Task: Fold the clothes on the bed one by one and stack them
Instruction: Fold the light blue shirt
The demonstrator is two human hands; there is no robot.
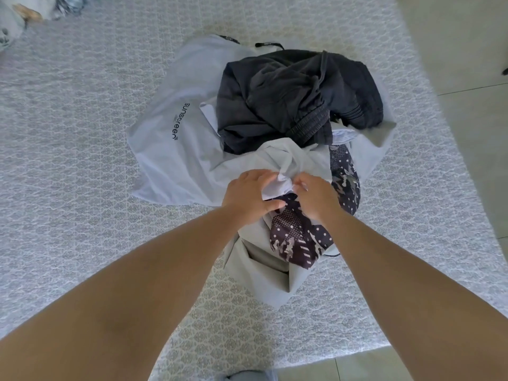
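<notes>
A heap of clothes lies in the middle of the bed [82, 160]. A pale grey garment [170, 149] printed "sunscreen" is spread at the left. Crumpled dark grey trousers [288, 97] lie on top at the back. A light grey garment [261, 273] hangs toward the near edge, bunched at its top. My left hand [247, 192] and my right hand [316, 198] both grip that bunched light fabric, close together. A dark patterned piece [297, 237] with dots and camouflage patches lies under and to the right of my hands.
The bed carries a grey-white patterned quilt. Its right edge and near edge border a pale tiled floor [467, 64]. Pillows or soft items [16, 20] lie at the far left corner. Bare quilt stretches to the left of the heap.
</notes>
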